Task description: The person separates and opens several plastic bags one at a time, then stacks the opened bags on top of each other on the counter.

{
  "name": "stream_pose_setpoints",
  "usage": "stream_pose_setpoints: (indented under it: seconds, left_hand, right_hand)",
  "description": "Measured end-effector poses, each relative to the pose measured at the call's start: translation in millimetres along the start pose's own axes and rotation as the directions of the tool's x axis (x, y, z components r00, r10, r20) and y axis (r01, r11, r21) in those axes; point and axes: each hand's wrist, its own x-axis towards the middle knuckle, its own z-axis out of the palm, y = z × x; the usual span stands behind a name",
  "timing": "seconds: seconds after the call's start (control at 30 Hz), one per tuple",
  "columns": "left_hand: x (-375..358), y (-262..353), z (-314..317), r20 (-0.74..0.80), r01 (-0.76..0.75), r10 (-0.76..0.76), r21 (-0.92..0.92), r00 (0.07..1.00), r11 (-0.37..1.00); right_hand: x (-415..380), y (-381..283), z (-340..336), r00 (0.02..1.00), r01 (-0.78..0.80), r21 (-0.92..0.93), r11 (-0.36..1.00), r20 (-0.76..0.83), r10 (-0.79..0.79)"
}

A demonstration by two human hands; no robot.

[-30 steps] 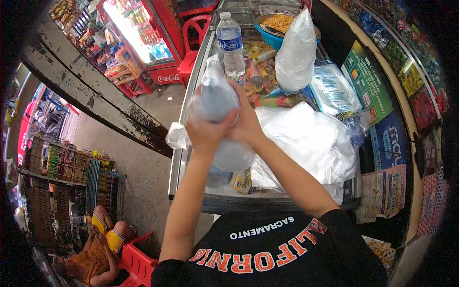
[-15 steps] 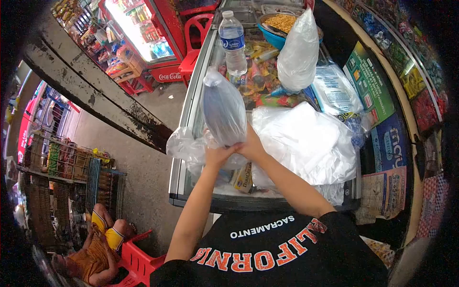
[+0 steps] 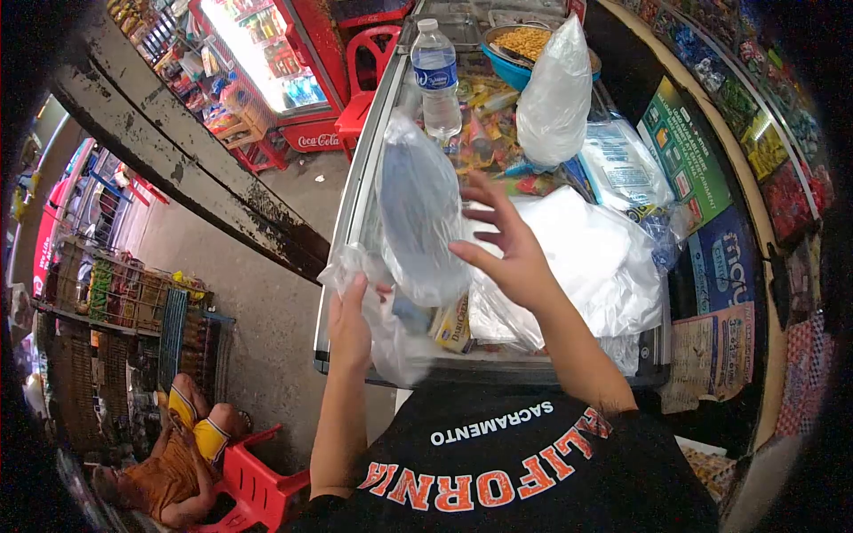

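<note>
A tall clear plastic bag (image 3: 419, 209), filled out and bluish in its middle, stands on the glass-topped case (image 3: 355, 191) between my hands. My left hand (image 3: 349, 320) has its fingers closed on crumpled clear plastic (image 3: 391, 333) at the lower left of the filled bag. To the right, my right hand (image 3: 498, 235) is open, its fingers spread beside the bag and nothing in its palm. A pile of white plastic bags (image 3: 577, 258) lies to the right, partly behind my right forearm.
Beyond the filled bag stand a labelled water bottle (image 3: 437, 84), a tied white bag (image 3: 554, 98) and a blue bowl (image 3: 506, 69). A plastic pack (image 3: 622, 169) lies at the right. At lower left a person (image 3: 178, 462) sits by a red chair (image 3: 258, 480).
My right hand has let go of the filled bag's base and opened to the right. My left hand has moved left and down with the crumpled plastic. The filled bag sits slightly lower.
</note>
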Motion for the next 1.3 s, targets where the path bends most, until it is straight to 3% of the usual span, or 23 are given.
stream_pose_setpoints:
  seconds: [0.07, 0.13, 0.2, 0.3, 0.33, 0.4, 0.47, 0.53, 0.63, 0.7, 0.77, 0.87, 1.03, 1.1, 1.2, 1.3]
  left_hand:
    - [-22.5, 15.4, 15.2, 0.082, -0.254, 0.265, -0.125, 0.961, 0.959]
    - [-31.9, 22.2, 17.4, 0.133, -0.287, 0.298, -0.097, 0.945, 0.953]
    - [-41.5, 27.8, 24.8, 0.149, -0.384, 0.4, -0.124, 0.904, 0.915]
    - [-40.8, 25.0, 19.2, 0.206, -0.45, 0.455, -0.076, 0.866, 0.89]
    - [-41.9, 25.2, 20.0, 0.207, -0.451, 0.456, -0.076, 0.866, 0.889]
    - [-44.1, 26.0, 23.1, 0.153, -0.416, 0.442, -0.174, 0.884, 0.892]
    - [-41.7, 26.2, 18.5, 0.159, -0.388, 0.414, -0.171, 0.896, 0.906]
    - [-39.8, 28.1, 14.4, 0.17, -0.354, 0.38, -0.165, 0.909, 0.92]
    - [-39.2, 31.9, 14.1, 0.15, -0.306, 0.334, -0.183, 0.93, 0.934]
    - [-40.7, 33.5, 18.9, 0.136, -0.244, 0.299, -0.317, 0.945, 0.916]
    - [-39.7, 32.5, 21.5, 0.154, -0.231, 0.286, -0.3, 0.946, 0.926]
    - [-37.0, 30.9, 24.0, 0.199, -0.239, 0.291, -0.251, 0.936, 0.938]
    - [-37.3, 30.6, 38.0, 0.271, -0.259, 0.321, -0.241, 0.908, 0.935]
    - [-34.1, 28.8, 41.5, 0.143, -0.211, 0.245, -0.214, 0.959, 0.954]
    - [-33.7, 29.7, 41.3, 0.123, -0.157, 0.196, -0.268, 0.973, 0.95]
    - [-31.8, 23.7, 39.3, 0.078, -0.228, 0.258, -0.273, 0.963, 0.935]
  right_hand:
    - [-5.6, -6.1, 7.1, 0.982, -0.043, 0.131, 0.99, 0.186, 0.018]
    - [-14.8, -14.8, 15.6, 0.957, -0.005, 0.151, 0.988, 0.287, -0.039]
    - [-23.6, -31.3, 22.0, 0.937, 0.203, 0.013, 0.979, 0.287, -0.198]
    - [-27.7, -34.9, 29.1, 0.889, 0.335, -0.037, 0.942, 0.343, -0.303]
    - [-29.5, -34.3, 31.1, 0.889, 0.336, -0.037, 0.941, 0.343, -0.303]
    - [-32.0, -32.1, 34.4, 0.968, 0.064, 0.144, 0.988, 0.23, -0.096]
    - [-31.4, -33.1, 35.1, 0.974, 0.113, 0.149, 0.982, 0.177, -0.139]
    - [-30.8, -35.1, 31.1, 0.989, -0.068, 0.234, 0.97, 0.146, 0.034]
    - [-26.2, -32.5, 29.1, 0.992, -0.047, 0.278, 0.959, 0.123, 0.013]
    - [-24.5, -33.2, 28.5, 0.994, -0.032, 0.299, 0.954, 0.108, -0.001]
    - [-24.0, -36.7, 26.7, 0.989, 0.031, 0.129, 0.991, 0.139, -0.049]
    - [-24.8, -42.2, 23.3, 0.988, -0.006, 0.01, 1.0, 0.154, 0.004]
    - [-25.6, -38.0, 34.0, 0.991, 0.119, 0.053, 0.991, 0.056, -0.122]
    - [-24.7, -37.2, 35.0, 0.986, 0.165, 0.11, 0.98, 0.001, -0.166]
    - [-25.2, -41.4, 30.0, 0.985, 0.168, 0.058, 0.984, 0.023, -0.17]
    - [-25.7, -44.4, 25.3, 0.995, 0.032, 0.04, 0.999, 0.093, -0.036]
